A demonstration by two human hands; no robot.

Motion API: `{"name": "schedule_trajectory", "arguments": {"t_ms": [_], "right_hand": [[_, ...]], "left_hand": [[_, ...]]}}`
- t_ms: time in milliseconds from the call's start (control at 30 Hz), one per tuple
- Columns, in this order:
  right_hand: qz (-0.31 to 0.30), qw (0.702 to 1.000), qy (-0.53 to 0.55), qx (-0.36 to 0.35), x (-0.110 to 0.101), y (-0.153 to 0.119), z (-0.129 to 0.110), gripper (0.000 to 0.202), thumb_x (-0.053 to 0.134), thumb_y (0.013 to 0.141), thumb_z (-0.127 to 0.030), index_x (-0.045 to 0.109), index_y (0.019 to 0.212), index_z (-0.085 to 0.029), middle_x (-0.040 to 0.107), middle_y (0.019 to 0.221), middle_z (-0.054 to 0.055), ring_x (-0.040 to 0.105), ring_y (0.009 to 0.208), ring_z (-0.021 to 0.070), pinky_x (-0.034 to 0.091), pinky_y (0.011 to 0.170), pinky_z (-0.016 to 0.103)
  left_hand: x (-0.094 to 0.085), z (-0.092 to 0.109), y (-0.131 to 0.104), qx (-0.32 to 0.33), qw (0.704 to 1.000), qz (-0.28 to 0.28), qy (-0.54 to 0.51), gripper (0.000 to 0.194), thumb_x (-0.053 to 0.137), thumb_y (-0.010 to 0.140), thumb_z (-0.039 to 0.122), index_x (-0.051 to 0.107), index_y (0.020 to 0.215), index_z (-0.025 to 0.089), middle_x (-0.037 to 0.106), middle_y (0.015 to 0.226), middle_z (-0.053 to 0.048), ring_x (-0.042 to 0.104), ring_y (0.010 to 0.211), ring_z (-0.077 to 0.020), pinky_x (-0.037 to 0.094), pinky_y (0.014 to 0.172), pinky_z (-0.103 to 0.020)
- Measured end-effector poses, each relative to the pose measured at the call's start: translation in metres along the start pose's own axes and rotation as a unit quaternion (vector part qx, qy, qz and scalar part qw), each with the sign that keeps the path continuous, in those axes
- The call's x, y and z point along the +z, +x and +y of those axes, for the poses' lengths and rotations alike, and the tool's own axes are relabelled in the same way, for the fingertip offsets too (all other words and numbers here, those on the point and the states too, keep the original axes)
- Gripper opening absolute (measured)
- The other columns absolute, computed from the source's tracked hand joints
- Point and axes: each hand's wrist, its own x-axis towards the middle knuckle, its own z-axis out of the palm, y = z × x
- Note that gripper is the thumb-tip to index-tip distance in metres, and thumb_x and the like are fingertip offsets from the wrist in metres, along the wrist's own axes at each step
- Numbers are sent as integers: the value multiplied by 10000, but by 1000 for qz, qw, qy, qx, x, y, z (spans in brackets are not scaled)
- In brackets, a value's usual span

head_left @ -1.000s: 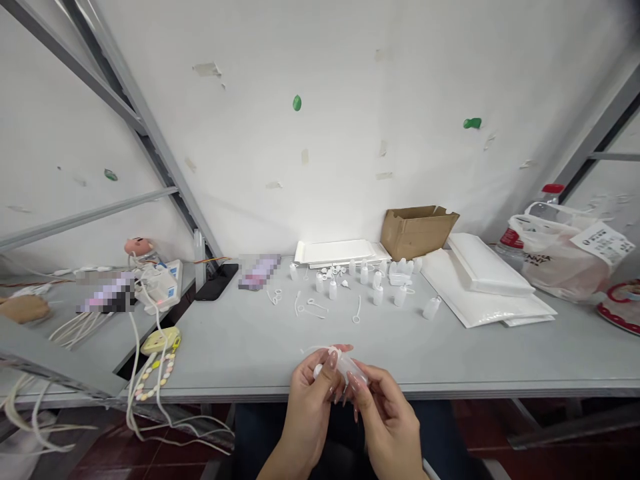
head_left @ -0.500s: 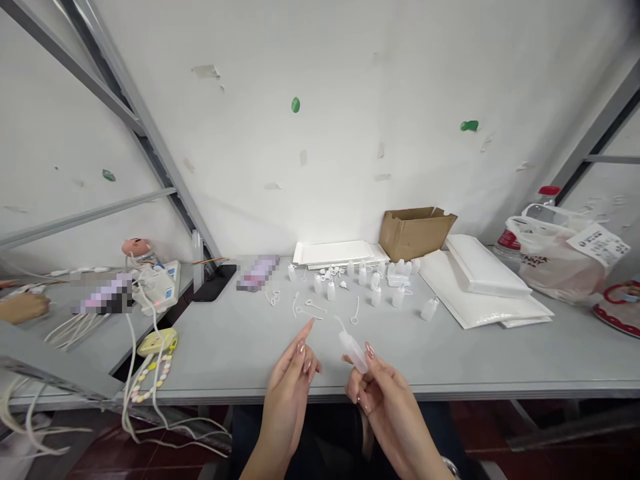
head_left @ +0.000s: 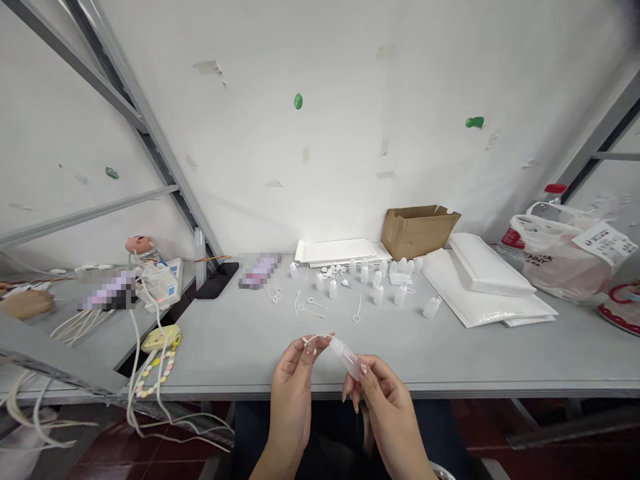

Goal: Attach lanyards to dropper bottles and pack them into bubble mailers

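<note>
My right hand (head_left: 384, 393) grips a small translucent white squeeze bottle (head_left: 345, 359) near its base, tilted with the neck up and to the left. From the neck a thin white strap (head_left: 323, 336) runs to my left hand (head_left: 294, 383), whose thumb and fingers pinch its far end. What sits at that end is mostly hidden by the fingers. Further back on the table (head_left: 240, 353) stand several similar bottles (head_left: 379, 294), one of them at the right (head_left: 432, 307). Loose white ring-ended straps (head_left: 357, 309) lie nearer to me, with a pile of small white caps (head_left: 334, 272) behind.
A brown cardboard box (head_left: 420, 233) and white padded envelopes (head_left: 480, 300) occupy the back right, beside a plastic bag (head_left: 565, 257). Phones, including a black one (head_left: 217, 280), lie at left near cables (head_left: 133, 373) and a beaded strap (head_left: 155, 380). Another person's hand (head_left: 27, 303) shows at far left.
My left hand has gone from pointing with a stretched finger to pinching the bottle's strap. The bottle has come left and down, closer to my left hand.
</note>
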Motion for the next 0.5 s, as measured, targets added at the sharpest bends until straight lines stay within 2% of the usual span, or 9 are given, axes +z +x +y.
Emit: {"name": "schedule_trajectory", "arguments": {"t_ms": [67,133,233,333,500], "right_hand": [[22,998,-42,-32,-1,-2,1,256,525,829,-401,611,827,-161,575,597,4,494,519,112,436,524,231],[36,991,-99,-81,-2,-4,4,207,542,824,-352,623,904,-179,615,694,27,541,593,134,465,553,240],[31,970,-165,-175,-2,-7,7,169,546,823,-253,620,967,-202,641,844,60,584,736,170,492,660,280],[9,948,-198,-251,-3,-7,7,217,541,817,-146,597,1014,-218,631,849,54,580,773,175,488,692,298],[-9,933,-208,-294,-3,-7,6,297,534,803,-75,581,1050,-232,617,844,54,565,759,176,484,659,307]], "left_hand": [[-2,-2,-1,-9,998,-3,63,212,669,699,327,681,827,158,701,954,-80,581,1017,-237,346,970,-365],[-3,-2,-4,-27,996,-33,80,249,685,681,319,695,871,159,691,1014,-101,576,1033,-260,351,974,-393],[-3,0,-7,-34,995,-81,47,246,706,654,322,714,839,160,697,1000,-111,558,1070,-293,343,988,-430],[-6,1,-7,-33,994,-101,-3,221,713,649,331,717,804,174,711,959,-100,550,1088,-293,330,1000,-441],[-10,-1,-4,-42,992,-114,-39,228,719,642,355,707,787,180,714,951,-99,513,1138,-288,316,1012,-447]]}}
